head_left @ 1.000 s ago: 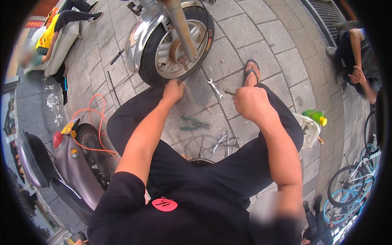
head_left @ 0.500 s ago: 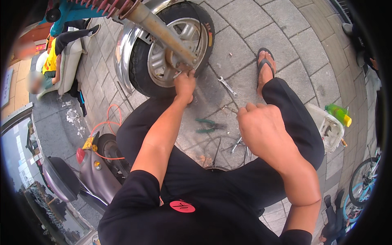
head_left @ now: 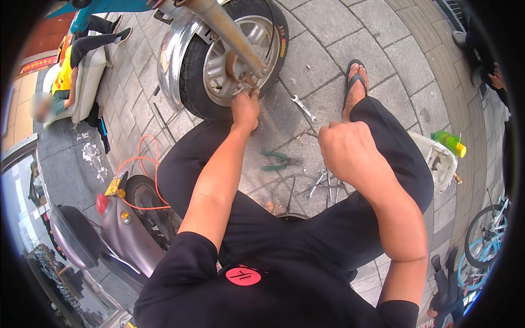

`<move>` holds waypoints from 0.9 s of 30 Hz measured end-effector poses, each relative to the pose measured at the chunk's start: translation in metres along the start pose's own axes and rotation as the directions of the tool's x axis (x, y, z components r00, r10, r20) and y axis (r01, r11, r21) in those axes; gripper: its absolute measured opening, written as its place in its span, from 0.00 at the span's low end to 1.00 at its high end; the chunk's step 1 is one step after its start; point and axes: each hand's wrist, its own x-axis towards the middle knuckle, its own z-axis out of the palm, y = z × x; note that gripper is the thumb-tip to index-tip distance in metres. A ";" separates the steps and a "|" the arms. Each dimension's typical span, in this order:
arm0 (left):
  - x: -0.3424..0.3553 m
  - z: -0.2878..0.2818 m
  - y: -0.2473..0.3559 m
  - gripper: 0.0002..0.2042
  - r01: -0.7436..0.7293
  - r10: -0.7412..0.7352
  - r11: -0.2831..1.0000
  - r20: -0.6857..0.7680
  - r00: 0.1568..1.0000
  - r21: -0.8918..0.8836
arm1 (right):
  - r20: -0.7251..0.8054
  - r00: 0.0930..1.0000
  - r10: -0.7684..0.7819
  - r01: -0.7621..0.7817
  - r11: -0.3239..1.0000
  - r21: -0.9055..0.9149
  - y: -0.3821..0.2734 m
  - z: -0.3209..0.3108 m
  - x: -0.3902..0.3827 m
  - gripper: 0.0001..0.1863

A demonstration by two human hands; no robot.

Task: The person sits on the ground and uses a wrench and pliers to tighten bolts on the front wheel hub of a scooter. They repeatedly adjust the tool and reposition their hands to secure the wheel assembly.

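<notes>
My left hand (head_left: 245, 110) is at the hub of a scooter's front wheel (head_left: 221, 68). Its fingers are pinched together beside the axle, below the rusty fork leg (head_left: 232, 41). A small bit of metal shows at the fingertips, but I cannot make out what they hold. Over my right knee, my right hand (head_left: 351, 150) is closed in a fist with its back toward me, so whatever is inside is hidden. An open-end wrench (head_left: 304, 109) lies on the paving between my hands. Green-handled pliers (head_left: 281, 160) and several more wrenches (head_left: 318, 183) lie nearer to me.
A white plastic tray (head_left: 449, 164) and a green bottle with a yellow cap (head_left: 449, 143) are beyond my right knee. At left stand a parked scooter (head_left: 128, 235) and an orange hose (head_left: 143, 158). A person in yellow (head_left: 64, 76) reclines at the far left. Bicycles (head_left: 485, 240) stand at right.
The view has shifted slightly. My left hand stays by the hub, with more of the axle area showing above its fingers. My right fist has turned a little, uncovering more of the wrenches.
</notes>
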 end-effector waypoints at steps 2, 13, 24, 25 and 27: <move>0.005 0.007 -0.003 0.14 0.042 -0.042 0.996 0.002 0.999 -0.075 | 0.061 0.998 0.010 -0.009 1.000 -0.015 0.000 -0.002 -0.001 0.03; 0.002 0.040 -0.019 0.20 0.029 -0.039 0.991 -0.076 0.996 -0.132 | 0.277 0.957 0.080 -0.079 0.997 -0.016 0.004 -0.008 0.021 0.05; 0.006 0.051 -0.015 0.12 0.403 -0.318 0.615 0.255 0.913 -0.678 | 0.460 0.886 0.056 -0.064 0.998 0.001 0.002 -0.009 0.014 0.09; 0.005 0.054 -0.016 0.11 0.407 -0.323 0.585 0.258 0.910 -0.702 | 0.444 0.895 0.052 -0.072 0.997 0.028 0.004 -0.010 0.015 0.08; 0.005 0.058 -0.020 0.10 0.431 -0.353 0.492 0.279 0.893 -0.756 | 0.431 0.901 0.053 -0.066 0.998 0.015 0.002 -0.011 0.016 0.08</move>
